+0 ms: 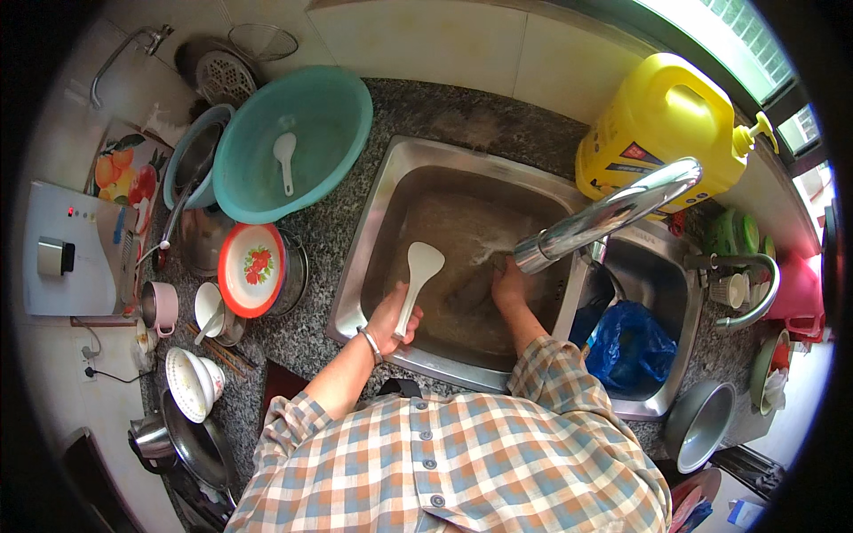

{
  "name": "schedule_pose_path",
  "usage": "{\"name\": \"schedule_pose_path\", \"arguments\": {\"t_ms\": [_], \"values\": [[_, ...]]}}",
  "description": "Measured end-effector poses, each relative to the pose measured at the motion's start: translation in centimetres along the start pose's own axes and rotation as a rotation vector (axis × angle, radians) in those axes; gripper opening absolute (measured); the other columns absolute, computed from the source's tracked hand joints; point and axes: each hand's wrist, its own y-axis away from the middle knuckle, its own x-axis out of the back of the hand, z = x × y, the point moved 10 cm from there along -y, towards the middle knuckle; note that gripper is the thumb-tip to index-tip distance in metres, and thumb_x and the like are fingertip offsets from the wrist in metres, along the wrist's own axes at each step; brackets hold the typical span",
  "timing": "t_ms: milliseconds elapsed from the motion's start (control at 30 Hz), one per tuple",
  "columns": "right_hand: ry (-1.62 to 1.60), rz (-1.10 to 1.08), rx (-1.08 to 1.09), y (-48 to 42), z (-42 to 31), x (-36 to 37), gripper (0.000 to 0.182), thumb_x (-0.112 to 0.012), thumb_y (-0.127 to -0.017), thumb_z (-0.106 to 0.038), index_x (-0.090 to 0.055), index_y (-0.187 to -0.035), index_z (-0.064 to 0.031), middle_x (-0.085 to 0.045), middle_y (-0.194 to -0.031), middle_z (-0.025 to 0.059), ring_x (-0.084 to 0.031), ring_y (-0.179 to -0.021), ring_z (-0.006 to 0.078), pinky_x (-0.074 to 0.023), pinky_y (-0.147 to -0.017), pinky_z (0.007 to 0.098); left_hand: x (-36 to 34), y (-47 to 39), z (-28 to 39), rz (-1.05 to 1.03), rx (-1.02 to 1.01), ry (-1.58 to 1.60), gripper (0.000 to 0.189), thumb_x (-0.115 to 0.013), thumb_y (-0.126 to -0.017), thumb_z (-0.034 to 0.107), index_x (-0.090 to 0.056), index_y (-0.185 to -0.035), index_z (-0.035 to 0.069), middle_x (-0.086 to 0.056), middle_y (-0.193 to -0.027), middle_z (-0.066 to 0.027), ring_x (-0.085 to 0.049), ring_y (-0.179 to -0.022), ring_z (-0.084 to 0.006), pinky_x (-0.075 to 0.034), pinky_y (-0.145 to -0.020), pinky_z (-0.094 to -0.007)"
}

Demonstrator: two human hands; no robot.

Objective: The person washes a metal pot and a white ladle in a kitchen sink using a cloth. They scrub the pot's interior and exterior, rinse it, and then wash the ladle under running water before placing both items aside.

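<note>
My left hand (394, 317) grips the handle of a white rice paddle (424, 263) over the near left side of a steel sink basin (416, 152). The paddle's broad head points away from me. My right hand (510, 285) is in the basin beneath the end of the chrome faucet (613, 210), its fingers partly hidden by murky water and the spout; whether it holds anything I cannot tell. Water splashes beside it. Left of the sink, a white spoon (285, 160) lies inside a large turquoise plastic basin (333, 186).
A yellow pump jug (656, 126) stands behind the faucet. The smaller right basin holds a blue plastic bag (630, 346). On the left are a red-rimmed enamel plate (230, 296), patterned bowls (190, 383) and a frying pan (200, 440). A grey bowl (700, 426) sits at the right.
</note>
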Motion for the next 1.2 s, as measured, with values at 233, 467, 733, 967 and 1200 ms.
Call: {"name": "schedule_pose_path", "arguments": {"t_ms": [233,467,733,967,1200], "values": [[-1.015,-0.825,-0.374,10.0,-9.3,-2.1,0.047,-0.067,-0.079,-0.023,-0.056,-0.118,-0.0006,-0.056,-0.112,0.0150,-0.057,-0.100,0.0279,-0.0438,-0.090,0.0358,2.9,-2.4,-1.5,0.148,0.092,0.041,0.063,-0.032,-0.087,0.069,-0.047,-0.121,0.019,-0.047,-0.071,-0.0033,-0.043,-0.049,-0.0140,-0.034,-0.039,-0.0251],[-0.535,-0.337,0.635,12.1,-20.5,8.1,0.036,-0.068,-0.072,-0.020,-0.059,-0.103,-0.0040,-0.041,-0.130,0.0196,-0.040,-0.119,0.0376,-0.0345,-0.100,0.0441,0.1,-1.9,-1.2,-0.009,0.085,0.141,0.058,-0.032,-0.086,0.071,-0.052,-0.094,0.017,-0.051,-0.070,0.0001,-0.046,-0.050,-0.0135,-0.030,-0.037,-0.0234],[-0.508,-0.165,0.198,7.3,-17.6,3.8,0.042,-0.068,-0.075,-0.020,-0.052,-0.108,0.0008,-0.045,-0.124,0.0276,-0.040,-0.118,0.0443,-0.0333,-0.098,0.0487,-2.0,0.1,-1.2,-0.111,0.092,0.016,0.036,-0.042,-0.095,0.050,-0.045,-0.088,0.015,-0.041,-0.059,-0.0012,-0.038,-0.046,-0.0108,-0.023,-0.036,-0.0207],[-0.579,-0.121,-0.031,6.1,-15.1,3.6,0.036,-0.064,-0.080,-0.022,-0.052,-0.098,0.0063,-0.056,-0.102,0.0304,-0.053,-0.099,0.0454,-0.0414,-0.085,0.0491,-2.9,0.4,-1.1,-0.170,0.095,-0.030,0.018,-0.043,-0.098,0.037,-0.045,-0.098,0.020,-0.040,-0.057,0.0000,-0.038,-0.045,-0.0103,-0.023,-0.035,-0.0204],[-0.593,-0.039,-0.159,4.7,-11.7,1.8,0.040,-0.057,-0.085,-0.030,-0.054,-0.101,0.0073,-0.059,-0.102,0.0313,-0.056,-0.098,0.0467,-0.0446,-0.081,0.0485,-3.0,0.6,-1.3,-0.177,0.120,-0.017,0.028,-0.044,-0.098,0.034,-0.041,-0.124,0.024,-0.038,-0.056,0.0003,-0.038,-0.045,-0.0106,-0.024,-0.035,-0.0211]]}}
